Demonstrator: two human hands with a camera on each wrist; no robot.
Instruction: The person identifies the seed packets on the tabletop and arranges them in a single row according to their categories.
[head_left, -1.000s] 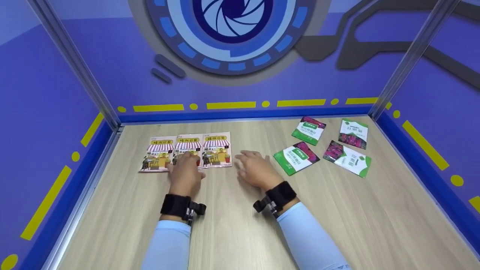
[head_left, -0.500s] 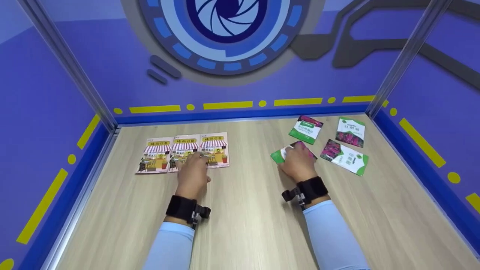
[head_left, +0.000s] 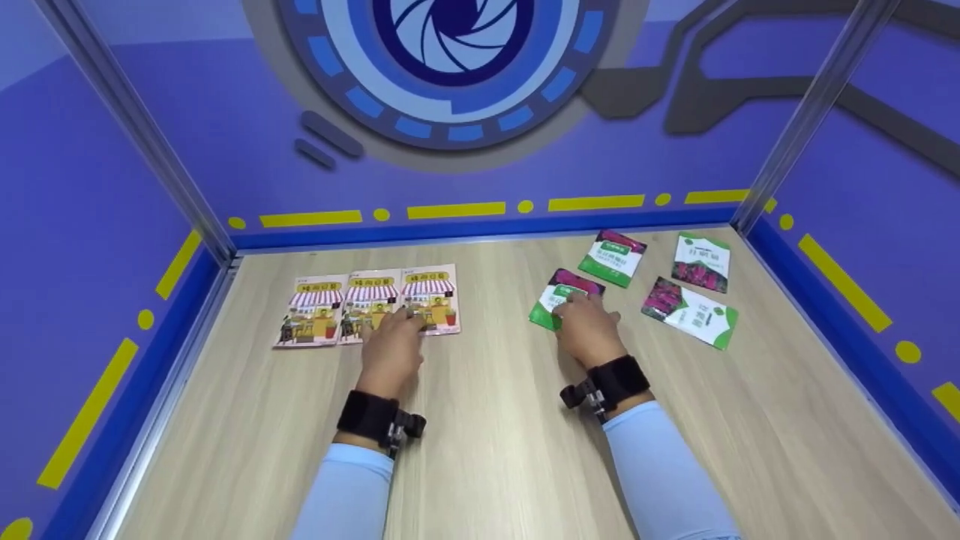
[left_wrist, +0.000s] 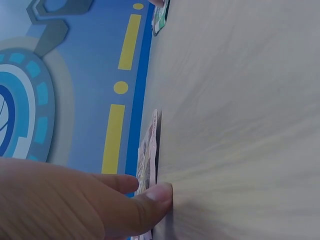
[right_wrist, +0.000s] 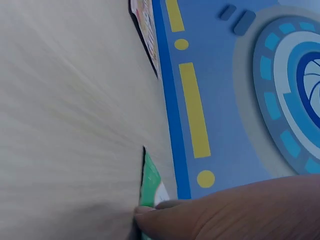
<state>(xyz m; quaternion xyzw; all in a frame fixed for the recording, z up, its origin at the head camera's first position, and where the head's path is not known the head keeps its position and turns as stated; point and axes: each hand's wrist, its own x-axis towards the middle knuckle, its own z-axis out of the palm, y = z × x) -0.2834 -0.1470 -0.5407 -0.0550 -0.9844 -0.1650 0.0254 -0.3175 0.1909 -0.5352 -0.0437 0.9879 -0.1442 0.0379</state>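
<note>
Three pink seed packets [head_left: 309,311] with a striped shop awning printed on them lie in a row at the left of the table, overlapping slightly. My left hand [head_left: 391,349] rests over the lower edges of the middle and right packets, fingers relaxed. In the left wrist view its thumb [left_wrist: 160,195] is right at the packets' edge. My right hand [head_left: 589,330] holds a green-and-white flower seed packet [head_left: 568,289] by its lower right part. The right wrist view has the thumb at that packet's green edge [right_wrist: 150,185]; the fingers hide the rest.
More flower seed packets lie to the right: one packet [head_left: 612,258] behind my right hand, another [head_left: 700,262] at the back right, a third [head_left: 691,313] turned sideways. Purple walls [head_left: 465,180] enclose the wooden table [head_left: 480,435] at the back and sides.
My right hand has moved right from beside the pink packets onto the nearest flower packet, which is now turned more upright and shifted left. My left hand has slid slightly right.
</note>
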